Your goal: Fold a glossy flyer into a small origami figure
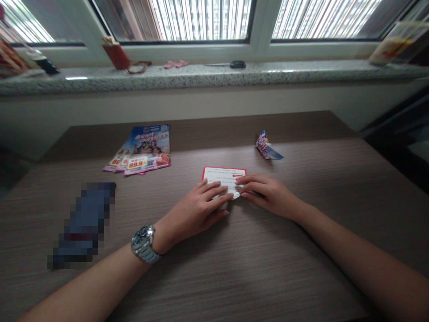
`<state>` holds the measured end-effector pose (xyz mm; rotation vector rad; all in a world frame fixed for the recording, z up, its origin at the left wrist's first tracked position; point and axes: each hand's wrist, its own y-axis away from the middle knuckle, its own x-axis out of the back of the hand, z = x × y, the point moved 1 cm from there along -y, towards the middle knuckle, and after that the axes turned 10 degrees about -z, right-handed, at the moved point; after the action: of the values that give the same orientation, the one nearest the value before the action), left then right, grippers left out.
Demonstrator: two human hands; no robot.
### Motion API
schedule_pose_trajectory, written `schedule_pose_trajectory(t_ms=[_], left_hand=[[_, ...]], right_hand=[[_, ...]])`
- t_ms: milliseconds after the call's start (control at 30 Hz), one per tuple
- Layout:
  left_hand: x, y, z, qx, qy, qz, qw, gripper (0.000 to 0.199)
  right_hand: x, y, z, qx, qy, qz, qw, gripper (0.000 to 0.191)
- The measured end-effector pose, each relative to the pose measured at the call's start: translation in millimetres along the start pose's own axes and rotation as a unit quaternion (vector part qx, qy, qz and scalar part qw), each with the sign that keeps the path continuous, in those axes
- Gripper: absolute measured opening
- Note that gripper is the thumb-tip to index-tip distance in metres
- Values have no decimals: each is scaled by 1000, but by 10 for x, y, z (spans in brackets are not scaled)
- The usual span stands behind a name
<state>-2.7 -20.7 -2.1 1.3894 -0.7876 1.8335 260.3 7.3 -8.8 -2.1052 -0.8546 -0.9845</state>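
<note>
A white paper with a red border (223, 173) lies on the brown table, near its middle. My left hand (204, 205), with a metal watch on its wrist, rests flat over the paper's left part, fingers spread. At the paper's right edge, my right hand (268, 193) has its thumb and fingers pinched together on the sheet. The paper's near part is partly hidden by both hands. Beyond my right hand stands a small folded colourful paper piece (266, 146).
Several colourful flyers (150, 150) lie fanned at the back left of the table (187, 277). A blurred dark blue object (85, 221) is at the left. On the windowsill (201, 79) are a red box (115, 53), pink items (176, 64) and scissors (236, 65).
</note>
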Motion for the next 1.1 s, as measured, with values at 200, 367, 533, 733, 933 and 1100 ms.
schedule_pose_trajectory(t_ms=[200, 367, 533, 733, 933, 1100], left_hand=[[44, 4, 29, -34, -7, -34, 999, 40], [28, 0, 18, -28, -3, -34, 999, 40], [-11, 1, -6, -22, 1, -32, 999, 41], [-12, 3, -6, -31, -3, -29, 999, 42], [4, -8, 36, -42, -17, -23, 999, 43], [-8, -8, 53, -47, -23, -12, 999, 42]], right_hand=[[0, -4, 0, -15, -19, 2, 1000, 11], [12, -15, -8, -22, -29, -3, 999, 11], [44, 2, 6, -25, -64, -18, 997, 11], [43, 40, 73, -33, -80, -6, 996, 14], [37, 17, 35, -57, -83, 10, 995, 12], [24, -24, -1, -72, -82, 12, 994, 13]])
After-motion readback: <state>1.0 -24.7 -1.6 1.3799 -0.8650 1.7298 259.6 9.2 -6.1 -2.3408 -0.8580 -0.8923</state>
